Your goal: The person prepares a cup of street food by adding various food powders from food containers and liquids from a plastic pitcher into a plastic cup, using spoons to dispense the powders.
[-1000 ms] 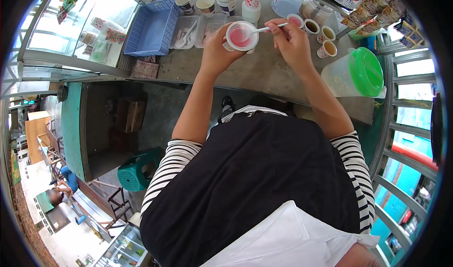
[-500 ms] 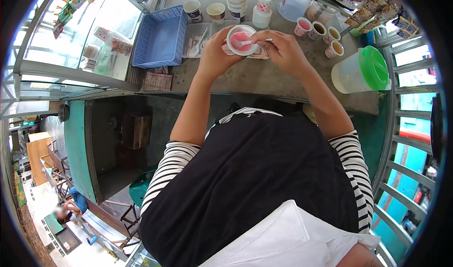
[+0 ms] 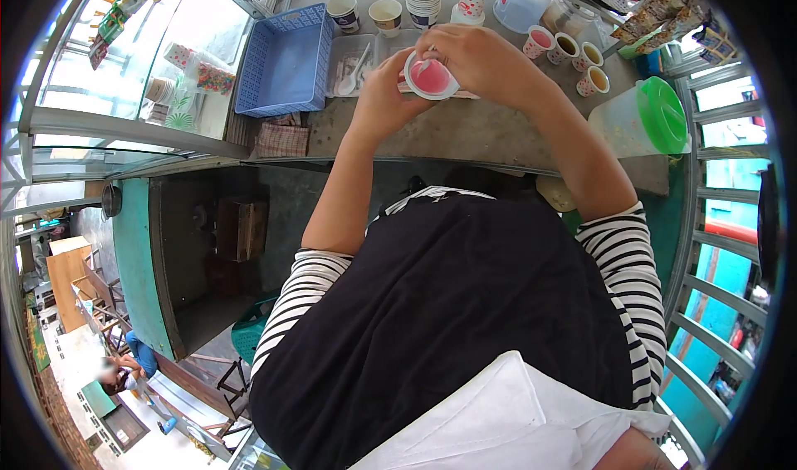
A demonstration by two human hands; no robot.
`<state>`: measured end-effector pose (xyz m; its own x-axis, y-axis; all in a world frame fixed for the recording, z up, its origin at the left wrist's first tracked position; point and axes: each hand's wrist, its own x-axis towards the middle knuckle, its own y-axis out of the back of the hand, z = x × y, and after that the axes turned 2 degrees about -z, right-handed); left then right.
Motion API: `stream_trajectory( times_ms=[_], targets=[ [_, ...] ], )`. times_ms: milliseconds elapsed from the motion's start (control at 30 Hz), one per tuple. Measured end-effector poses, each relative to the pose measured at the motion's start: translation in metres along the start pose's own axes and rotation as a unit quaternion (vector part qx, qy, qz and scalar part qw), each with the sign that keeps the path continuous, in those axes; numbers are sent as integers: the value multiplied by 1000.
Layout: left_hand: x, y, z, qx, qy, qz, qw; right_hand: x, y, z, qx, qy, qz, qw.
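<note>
My left hand (image 3: pixel 383 103) is wrapped round the side of a small white cup (image 3: pixel 451 93) holding pink liquid (image 3: pixel 430 77). Over the cup's far rim, the fingers of my right hand (image 3: pixel 481 61) pinch a small white spoon (image 3: pixel 426 66), its lower end in the pink. Part of the spoon's handle is hidden by those fingers. The cup is tipped a little, its opening facing me. Below it, a clear tray (image 3: pixel 338 51) lies on the counter with white plastic spoons (image 3: pixel 352 80) in its left part; my hands cover much of the rest.
Left on the counter (image 3: pixel 515 142) stands a blue basket (image 3: pixel 282 96), a checked cloth (image 3: pixel 282 138) before it. Paper cups (image 3: pixel 386 19) and a cup stack (image 3: pixel 422 3) line the back. Several filled cups (image 3: pixel 593 81) and a green-lidded pitcher (image 3: pixel 635 121) are at right. A person (image 3: pixel 124 370) sits far left.
My right hand has moved up and left over the cup's far rim, bringing the spoon handle more upright. The cup has tipped towards me and shifted slightly right.
</note>
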<state>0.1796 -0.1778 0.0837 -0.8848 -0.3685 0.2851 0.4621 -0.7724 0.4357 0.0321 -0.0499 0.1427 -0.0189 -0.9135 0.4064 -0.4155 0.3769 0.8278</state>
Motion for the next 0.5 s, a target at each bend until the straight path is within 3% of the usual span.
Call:
stream_trajectory(
  times_ms=[100, 233, 300, 333, 400, 500],
  targets=[
    [0, -2, -12, 29, -57, 11, 998, -2, -4, 9, 63, -62, 48, 995],
    [-2, 2, -15, 27, -43, 25, 998, -19, -23, 9, 80, -96, 80, 989],
    [-4, 3, -15, -24, -18, 18, 999, -28, -34, -2, 147, -198, 125, 961],
    [-5, 5, -15, -24, -16, 18, 999, -30, -40, 0, 149, -198, 124, 961],
    [-6, 8, -12, -7, 5, 8, 1000, -31, -48, 3, 236, -227, 223, 918],
    [-6, 11, -14, -6, 15, 4, 1000, -30, -39, 1, 259, -241, 241, 904]
  ],
)
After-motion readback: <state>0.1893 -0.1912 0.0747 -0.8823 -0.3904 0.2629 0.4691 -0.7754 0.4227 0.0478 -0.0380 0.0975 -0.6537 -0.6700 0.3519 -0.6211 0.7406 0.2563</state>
